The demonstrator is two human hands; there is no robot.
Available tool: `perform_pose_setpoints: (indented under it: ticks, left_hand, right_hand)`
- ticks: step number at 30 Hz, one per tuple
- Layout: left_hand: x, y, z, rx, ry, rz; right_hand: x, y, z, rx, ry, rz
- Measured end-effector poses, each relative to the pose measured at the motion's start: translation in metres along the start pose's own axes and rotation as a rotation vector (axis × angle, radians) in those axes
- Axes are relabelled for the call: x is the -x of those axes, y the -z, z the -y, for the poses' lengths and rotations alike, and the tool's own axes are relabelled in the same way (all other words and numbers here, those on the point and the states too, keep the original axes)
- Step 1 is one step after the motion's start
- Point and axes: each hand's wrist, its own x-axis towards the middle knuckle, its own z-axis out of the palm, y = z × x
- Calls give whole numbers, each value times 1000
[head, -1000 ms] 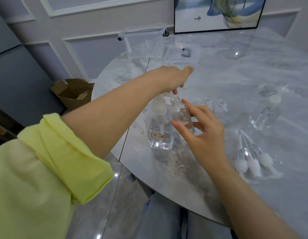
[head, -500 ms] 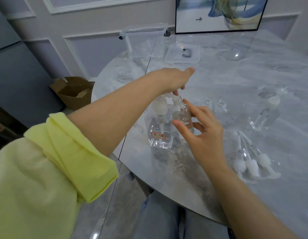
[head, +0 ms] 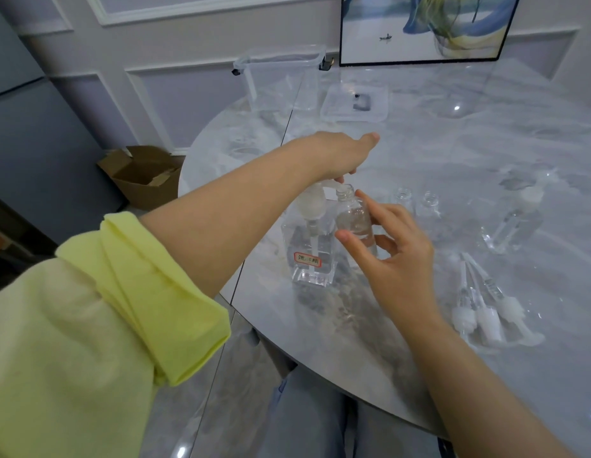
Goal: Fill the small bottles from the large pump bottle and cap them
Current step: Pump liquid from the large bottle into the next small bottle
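Fingers (head: 370, 206) of right hand (head: 396, 256) curled round clear small bottle (head: 355, 219); left hand (head: 340, 153) pressing white pump bottle (head: 310, 256), fingers straight, on glossy marble counter (head: 485, 166).

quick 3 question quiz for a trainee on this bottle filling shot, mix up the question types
1. True or false: the small bottle under the spout of the large pump bottle already has its cap on.
2. Which hand presses the pump head? A) left hand B) right hand C) neither
3. Fill in: the loose pump caps lie on the table to the ___ of the right hand.

Key:
1. False; its neck is open.
2. A; the right hand holds the small bottle.
3. right
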Motion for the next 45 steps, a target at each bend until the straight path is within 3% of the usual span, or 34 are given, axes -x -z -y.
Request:
perform_pose_setpoints:
  ticks: [9, 33, 45]
  left_hand:
    - [3, 0, -3, -42, 3, 0]
    - [5, 2, 0, 148, -26, 85]
    - [6, 2, 2, 109, -20, -24]
  right_hand:
    - [1, 0, 0, -3, 8, -1]
    - [-1, 1, 0, 85, 51, 6]
    - [-1, 0, 4, 40, 15, 11]
